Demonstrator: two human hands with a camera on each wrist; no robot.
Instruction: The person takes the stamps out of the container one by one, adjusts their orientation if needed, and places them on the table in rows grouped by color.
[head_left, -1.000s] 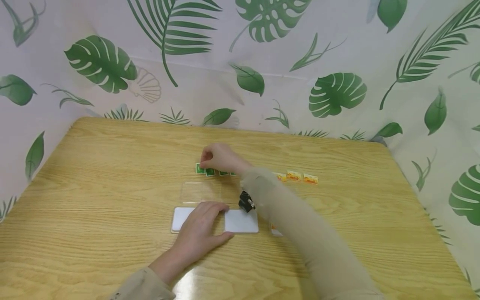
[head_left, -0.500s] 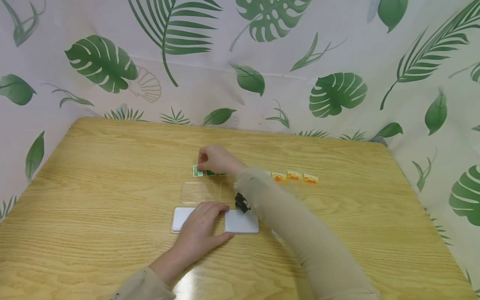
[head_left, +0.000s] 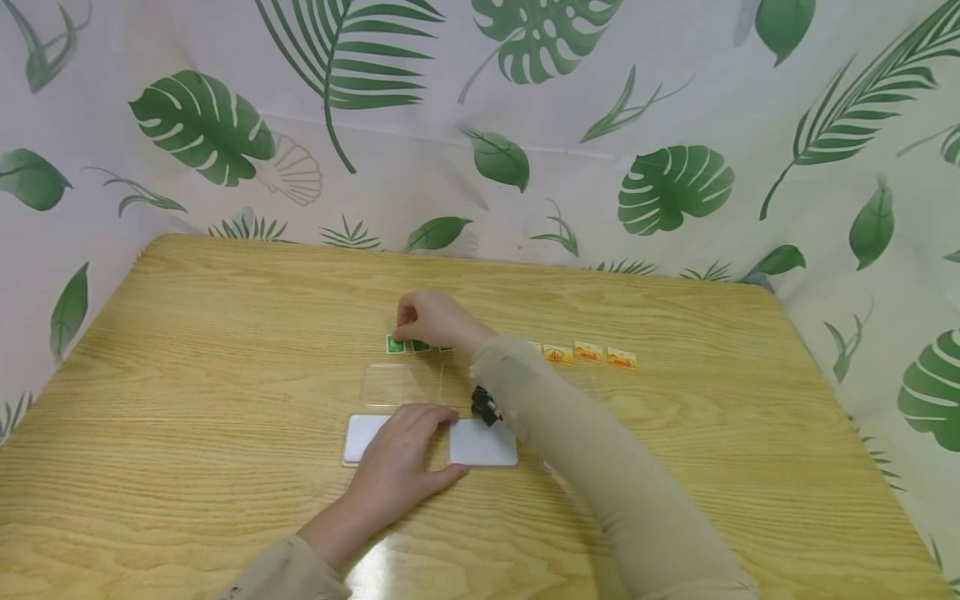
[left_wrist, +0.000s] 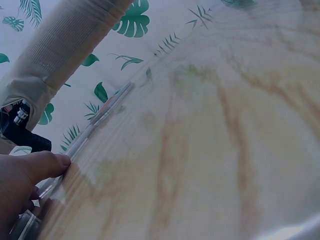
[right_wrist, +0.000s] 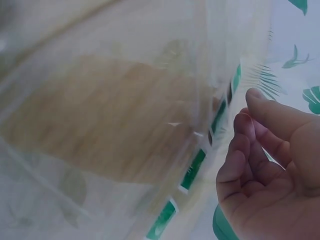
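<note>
The right hand (head_left: pixel 435 319) reaches to the far side of the table. Its thumb and fingertips pinch at the far edge of the leftmost green stamp-like card (head_left: pixel 395 344), which lies nearly flat. More green cards run to the right in a row, as the right wrist view shows with a green card (right_wrist: pixel 193 170) among them. The left hand (head_left: pixel 397 458) rests near the front between two flat white cases, over part of the left white case (head_left: pixel 365 437). Its thumb and index fingertip lie at the near and far left corners of the right white case (head_left: pixel 483 442).
Orange cards, including an orange card (head_left: pixel 622 358), continue the row to the right. A clear plastic tray (head_left: pixel 384 385) lies between the row and the cases. The right sleeve (head_left: pixel 592 442) crosses above the table and hides things beneath. A black mount (head_left: pixel 486 406) sits on the right wrist.
The right hand has shifted slightly left and toward the front, bringing the leftmost green card apart from its neighbour. That card's glare has gone. The left hand has stayed still.
</note>
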